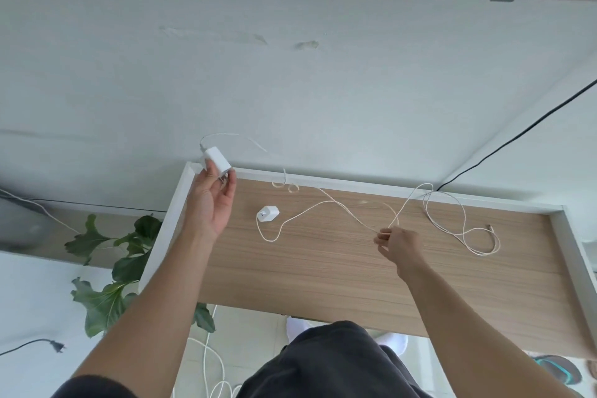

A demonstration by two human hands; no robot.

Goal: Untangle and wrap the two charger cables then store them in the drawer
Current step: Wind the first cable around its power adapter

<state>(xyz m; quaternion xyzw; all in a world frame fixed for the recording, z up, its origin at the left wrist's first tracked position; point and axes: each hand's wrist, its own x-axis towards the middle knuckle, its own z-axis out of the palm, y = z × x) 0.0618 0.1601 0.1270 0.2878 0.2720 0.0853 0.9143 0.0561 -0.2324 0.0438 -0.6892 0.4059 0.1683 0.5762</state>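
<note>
We hold one white charger adapter (215,161) raised over the far left corner of the desk (323,271), with our left grip (210,203) curled round its plug end between thumb and fingers. The first cable (226,135) arcs up from it and drops onto the wood. The second adapter (268,213) lies flat on the desk just right of that grip. The second cable (300,214) runs from it toward our right grip (400,245), which pinches it, as far as we can trace, where the first cable meets it. Beyond, loose loops trail to a free connector (491,227). These cords look light, limp and slick, so we judge they will slip and spring out of coils. The adapters are the firm handles. A strand is best taken in a fingertip pinch near a crossing and never tugged at the connector joints.
</note>
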